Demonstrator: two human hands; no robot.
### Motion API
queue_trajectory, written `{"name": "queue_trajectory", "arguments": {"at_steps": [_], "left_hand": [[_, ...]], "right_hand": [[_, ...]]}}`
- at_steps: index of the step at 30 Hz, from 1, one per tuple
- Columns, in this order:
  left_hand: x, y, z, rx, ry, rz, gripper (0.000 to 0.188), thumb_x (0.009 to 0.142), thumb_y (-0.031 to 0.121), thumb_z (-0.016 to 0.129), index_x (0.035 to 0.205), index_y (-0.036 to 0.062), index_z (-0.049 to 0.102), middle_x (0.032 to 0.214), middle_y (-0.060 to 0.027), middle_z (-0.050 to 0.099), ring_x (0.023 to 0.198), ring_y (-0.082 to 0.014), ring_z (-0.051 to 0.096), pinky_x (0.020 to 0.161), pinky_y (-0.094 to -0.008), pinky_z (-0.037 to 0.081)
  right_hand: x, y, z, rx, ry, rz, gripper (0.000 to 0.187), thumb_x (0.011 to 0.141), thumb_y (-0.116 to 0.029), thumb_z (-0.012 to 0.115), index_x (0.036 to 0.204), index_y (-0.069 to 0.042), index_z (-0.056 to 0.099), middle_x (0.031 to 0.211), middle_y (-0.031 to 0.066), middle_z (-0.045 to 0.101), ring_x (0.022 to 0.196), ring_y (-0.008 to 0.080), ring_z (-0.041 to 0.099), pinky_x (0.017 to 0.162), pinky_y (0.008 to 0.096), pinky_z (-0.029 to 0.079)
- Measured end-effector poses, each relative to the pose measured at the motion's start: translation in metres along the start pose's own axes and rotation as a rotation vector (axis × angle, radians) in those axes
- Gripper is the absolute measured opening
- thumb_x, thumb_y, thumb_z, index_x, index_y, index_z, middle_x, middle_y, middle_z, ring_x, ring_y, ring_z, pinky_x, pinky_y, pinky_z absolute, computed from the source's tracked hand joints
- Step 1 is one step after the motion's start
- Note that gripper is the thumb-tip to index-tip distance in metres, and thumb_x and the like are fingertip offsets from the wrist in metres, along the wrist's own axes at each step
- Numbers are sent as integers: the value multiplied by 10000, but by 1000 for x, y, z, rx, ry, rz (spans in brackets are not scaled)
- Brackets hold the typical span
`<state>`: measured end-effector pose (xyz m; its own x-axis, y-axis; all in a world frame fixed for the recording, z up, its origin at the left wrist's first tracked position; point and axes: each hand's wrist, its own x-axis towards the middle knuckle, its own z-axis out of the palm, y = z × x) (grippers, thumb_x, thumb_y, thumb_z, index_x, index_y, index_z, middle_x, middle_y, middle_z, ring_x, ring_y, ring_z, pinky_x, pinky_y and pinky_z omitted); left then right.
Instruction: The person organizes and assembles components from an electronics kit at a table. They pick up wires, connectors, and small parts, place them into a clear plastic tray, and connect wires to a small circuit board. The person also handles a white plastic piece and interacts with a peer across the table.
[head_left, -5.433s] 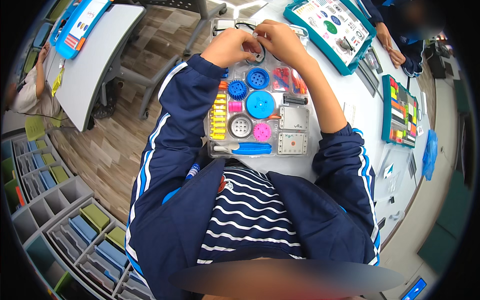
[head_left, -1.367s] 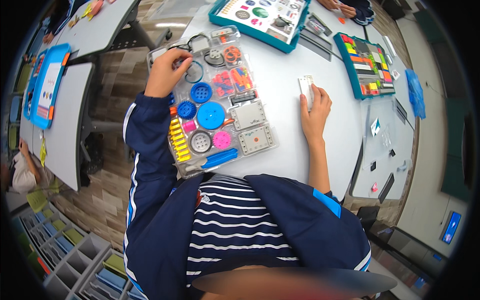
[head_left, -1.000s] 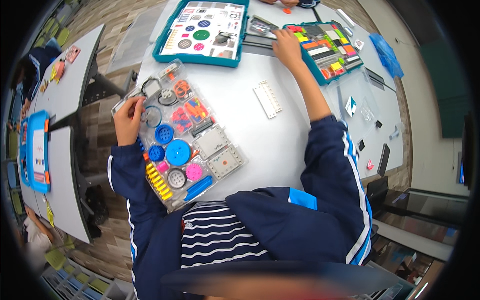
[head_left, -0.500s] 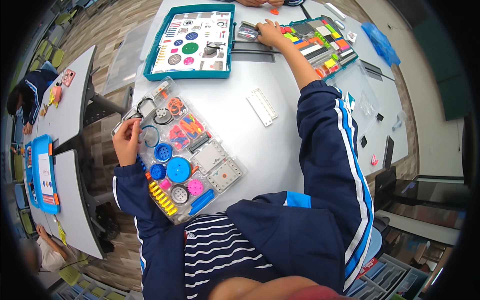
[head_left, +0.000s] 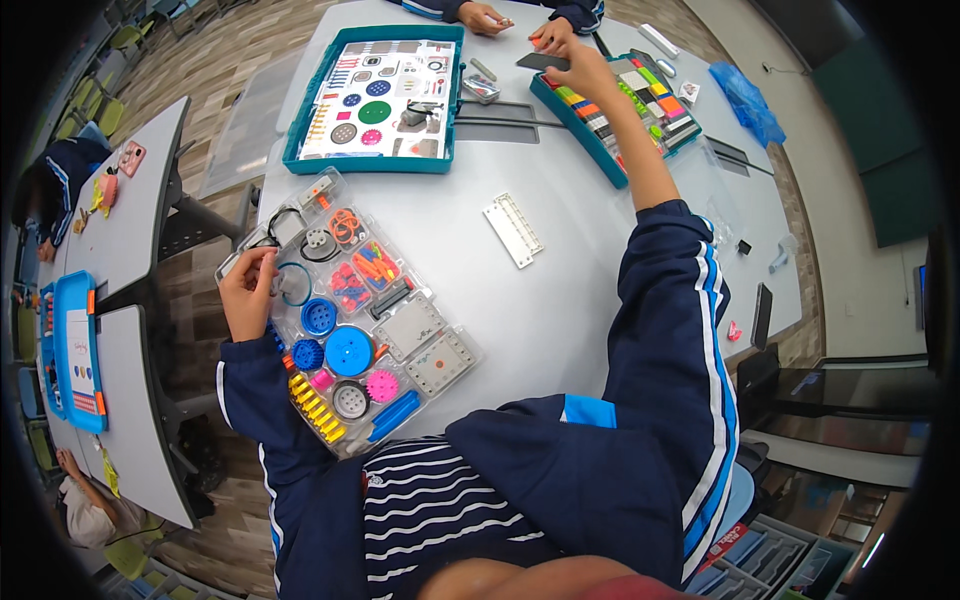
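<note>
My left hand (head_left: pixel 248 290) rests at the left edge of a clear parts tray (head_left: pixel 455 378), its fingers pinched together; what lies between them is hidden. The tray holds blue wheels (head_left: pixel 350 350), pink gears (head_left: pixel 382 385), yellow pieces (head_left: pixel 318 408), orange bands (head_left: pixel 344 225) and a black cable (head_left: pixel 287 220). At the far side, my right hand (head_left: pixel 585 75) grips a dark flat piece (head_left: pixel 541 62) above the corner of a teal box (head_left: pixel 580 130) filled with coloured building pieces. Near that hand lies a small clear case (head_left: pixel 482 88).
An open teal lid (head_left: pixel 290 150) with a parts picture sheet stands far left on the table. A white perforated piece (head_left: pixel 513 230) lies mid-table. Across from me are another person's hands (head_left: pixel 484 18). A blue plastic bag (head_left: pixel 748 103) sits at the right edge.
My right hand has moved farther away and to the right from beside the small clear case, carrying the dark flat piece. The other person's hands reach farther in. My left hand stays at the tray.
</note>
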<state>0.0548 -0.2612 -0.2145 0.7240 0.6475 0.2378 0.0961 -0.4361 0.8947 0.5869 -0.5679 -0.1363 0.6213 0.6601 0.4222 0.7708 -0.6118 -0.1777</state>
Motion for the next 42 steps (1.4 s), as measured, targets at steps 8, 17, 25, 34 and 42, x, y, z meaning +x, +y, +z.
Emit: {"name": "queue_trajectory", "arguments": {"at_steps": [8,17,25,34,42], "left_hand": [[1,2,0,-10,-11,-54,135,959,106,632,1033,13,695,784,34,623,667,-5,550,552,-160,361],[1,2,-1,-27,-18,-54,136,960,100,627,1030,3,692,790,31,624,696,-12,562,581,-158,379],[1,3,-2,-22,-1,-50,134,957,96,630,1031,1,690,779,28,628,689,-12,560,576,-162,384],[0,4,0,-30,32,-59,130,953,85,635,1025,-10,687,799,17,640,704,-24,571,601,-165,401],[1,6,-1,-50,7,-74,125,952,74,630,1020,-17,684,827,6,645,736,-36,585,630,-174,415]], "right_hand": [[0,103,-41,-85,-107,254,562,717,-307,816,1161,-3,654,995,194,719,917,275,706,789,366,565],[21,149,-40,437,-404,376,484,751,40,661,1229,-35,653,1141,100,693,979,238,678,887,359,572],[46,185,-5,434,-230,518,368,805,30,500,1070,-54,741,969,89,728,864,193,666,775,309,514],[62,171,47,335,-155,335,345,783,12,533,1066,-31,727,1018,123,737,983,224,686,884,324,515],[36,149,44,107,-33,349,324,795,-142,636,1103,-114,735,1116,124,720,1058,279,676,943,354,508]]}}
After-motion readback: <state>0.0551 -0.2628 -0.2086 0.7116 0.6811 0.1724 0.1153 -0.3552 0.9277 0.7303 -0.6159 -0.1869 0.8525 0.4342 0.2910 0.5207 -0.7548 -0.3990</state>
